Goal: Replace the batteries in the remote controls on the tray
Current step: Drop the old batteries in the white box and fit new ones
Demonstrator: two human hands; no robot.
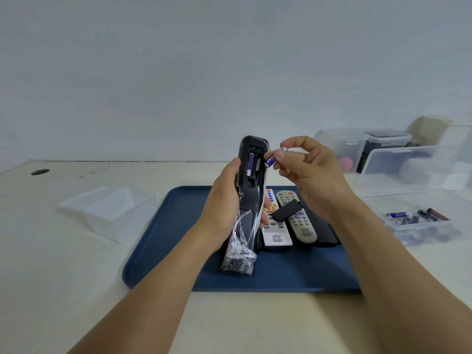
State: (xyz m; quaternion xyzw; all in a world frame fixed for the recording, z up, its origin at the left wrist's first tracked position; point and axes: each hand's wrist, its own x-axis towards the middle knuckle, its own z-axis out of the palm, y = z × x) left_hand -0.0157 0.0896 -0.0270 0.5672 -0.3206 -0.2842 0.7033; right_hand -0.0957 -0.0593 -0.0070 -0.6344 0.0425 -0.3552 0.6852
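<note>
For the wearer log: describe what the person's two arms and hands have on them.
Both forearms are bare as far as the frame's bottom edge, with no sleeve or cuff showing. The left hand and right hand wear no gloves. No ring, watch, bracelet or marking shows on the visible sides.

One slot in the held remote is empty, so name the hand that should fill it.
Right. The right hand already pinches a battery beside the open compartment; the left hand grips the dark remote.
</note>
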